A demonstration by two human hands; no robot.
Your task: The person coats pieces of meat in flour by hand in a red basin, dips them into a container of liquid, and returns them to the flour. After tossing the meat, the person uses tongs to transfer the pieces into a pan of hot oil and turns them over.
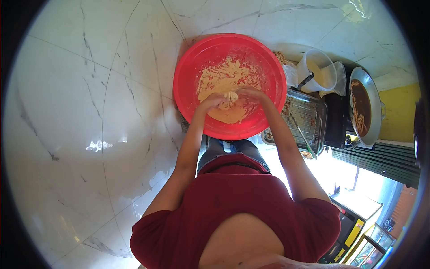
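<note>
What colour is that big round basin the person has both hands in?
The basin is bright red, as the head view shows.

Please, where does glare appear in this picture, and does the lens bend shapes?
Head view: glare spots on the tiled wall, and a washed-out white area beside the person's right arm; head view: tile lines curve, corners go black.

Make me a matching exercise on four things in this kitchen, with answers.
1. basin
2. pan
3. bucket
4. pale lump

A. between the left hand and the right hand
B. holding brown liquid
C. bright red
D. standing between basin and pan

Pairs: 1-C, 2-B, 3-D, 4-A
</note>
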